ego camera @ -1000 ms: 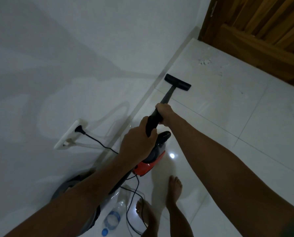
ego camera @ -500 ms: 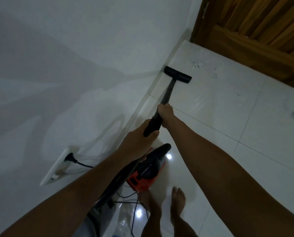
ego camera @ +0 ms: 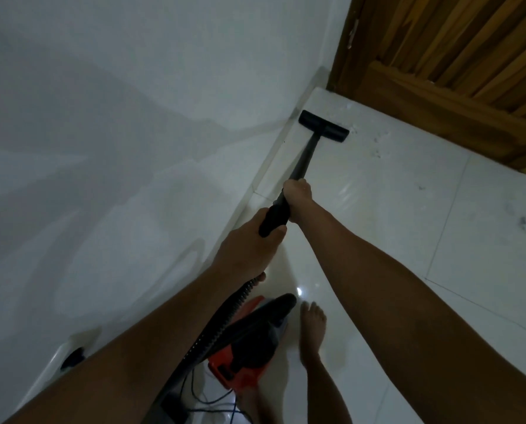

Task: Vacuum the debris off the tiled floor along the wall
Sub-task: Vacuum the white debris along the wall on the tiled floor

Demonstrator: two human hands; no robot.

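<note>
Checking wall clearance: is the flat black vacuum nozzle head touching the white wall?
Cannot tell. In the head view the flat black vacuum nozzle head has its left end at the white wall base; no gap or contact shows plainly.

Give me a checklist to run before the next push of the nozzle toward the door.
1. Grip: left hand and right hand both closed on the wand: ok.
2. Nozzle down on the tiles by the wall: ok.
3. Debris remaining ahead, right of the nozzle: not ok, not yet picked up.
4. Cord clear of the foot: cannot tell, it loops close by.
5. Vacuum body free to follow: cannot tell.
</note>
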